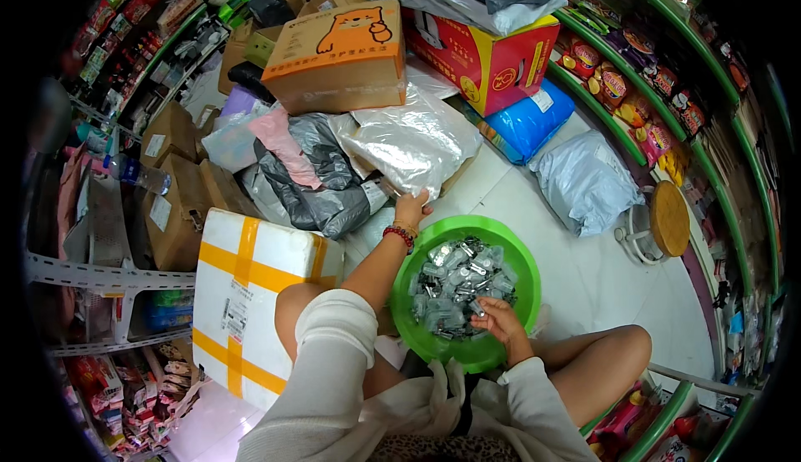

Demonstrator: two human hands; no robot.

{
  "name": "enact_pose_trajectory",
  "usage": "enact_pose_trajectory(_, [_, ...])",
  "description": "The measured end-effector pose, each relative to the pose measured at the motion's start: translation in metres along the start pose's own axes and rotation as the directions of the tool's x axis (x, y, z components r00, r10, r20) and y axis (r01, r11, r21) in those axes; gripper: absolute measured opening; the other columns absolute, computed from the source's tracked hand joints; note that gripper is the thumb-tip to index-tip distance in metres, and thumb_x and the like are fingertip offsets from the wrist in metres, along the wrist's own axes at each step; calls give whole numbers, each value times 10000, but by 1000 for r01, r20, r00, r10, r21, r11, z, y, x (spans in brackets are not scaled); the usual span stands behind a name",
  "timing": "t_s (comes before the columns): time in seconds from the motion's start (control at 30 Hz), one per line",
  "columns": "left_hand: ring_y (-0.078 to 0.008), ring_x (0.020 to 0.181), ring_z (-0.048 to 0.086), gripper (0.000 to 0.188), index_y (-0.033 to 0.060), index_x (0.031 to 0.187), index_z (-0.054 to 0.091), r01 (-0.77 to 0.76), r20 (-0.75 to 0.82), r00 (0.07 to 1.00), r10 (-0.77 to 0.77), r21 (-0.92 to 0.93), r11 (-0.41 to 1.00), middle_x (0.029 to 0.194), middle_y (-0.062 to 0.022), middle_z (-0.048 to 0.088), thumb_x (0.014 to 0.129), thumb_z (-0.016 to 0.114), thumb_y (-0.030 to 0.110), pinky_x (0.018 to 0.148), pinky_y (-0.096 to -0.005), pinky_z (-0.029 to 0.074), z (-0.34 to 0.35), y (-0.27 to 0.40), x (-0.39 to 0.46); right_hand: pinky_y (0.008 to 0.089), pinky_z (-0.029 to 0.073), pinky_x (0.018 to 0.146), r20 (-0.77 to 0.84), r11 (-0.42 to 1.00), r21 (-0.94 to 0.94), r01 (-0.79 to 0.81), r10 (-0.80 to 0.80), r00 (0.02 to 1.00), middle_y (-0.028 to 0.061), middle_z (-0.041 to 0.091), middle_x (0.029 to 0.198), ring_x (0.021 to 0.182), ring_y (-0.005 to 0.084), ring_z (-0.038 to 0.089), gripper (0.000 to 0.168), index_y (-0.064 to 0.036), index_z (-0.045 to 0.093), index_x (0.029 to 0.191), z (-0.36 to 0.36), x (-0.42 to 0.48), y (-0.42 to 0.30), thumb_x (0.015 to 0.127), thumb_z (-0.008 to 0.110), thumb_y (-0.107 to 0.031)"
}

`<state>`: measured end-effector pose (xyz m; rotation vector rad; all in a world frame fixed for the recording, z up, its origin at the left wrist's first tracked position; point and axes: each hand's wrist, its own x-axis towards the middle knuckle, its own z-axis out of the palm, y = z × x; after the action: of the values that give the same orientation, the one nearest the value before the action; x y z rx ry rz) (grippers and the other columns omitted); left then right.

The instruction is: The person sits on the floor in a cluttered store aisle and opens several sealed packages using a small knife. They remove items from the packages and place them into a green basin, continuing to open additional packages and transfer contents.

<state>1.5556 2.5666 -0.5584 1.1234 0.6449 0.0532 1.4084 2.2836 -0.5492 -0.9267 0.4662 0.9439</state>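
A round green plastic basin (530, 274) sits on the floor between my bent legs. It holds a heap of small clear plastic pieces and shiny metal parts (460, 277), too small to identify surely. My right hand (499, 321) is over the basin's near right side, with a small clear plastic piece (477, 307) pinched in its fingertips. Beyond the basin's far left rim, my left hand (413, 209) reaches to the near edge of a silvery plastic mailing bag (416, 143). Its fingers are bent and partly hidden, so its grip on the bag is unclear.
A white foam box (250, 312) with yellow tape stands by my left leg. Ahead are grey parcels (313, 162), an orange-printed carton (338, 62) and a red box (482, 55). Right are a pale-blue parcel (585, 180), a round wooden stool (669, 218) and snack shelves (651, 80).
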Motion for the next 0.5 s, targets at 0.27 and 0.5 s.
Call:
enact_pose_trajectory(0.27, [-136,529,514,444,-27,656,564,-725,176,667,724,379,575,598,-68,562,844,522,373,502,-260,411,29,213,-70,303,506,723,312,915,274,296,-376,873,127,577,924,798,194,588,281,36,493,1094,40,-8,-31,838,524,-78])
enact_pose_trajectory(0.5, [-79,548,455,368,17,669,580,-743,174,669,722,186,643,636,-23,560,833,542,344,527,-210,345,35,331,-233,269,496,727,240,833,90,546,-550,800,88,549,904,767,144,563,384,16,447,1147,98,-49,-79,781,564,5])
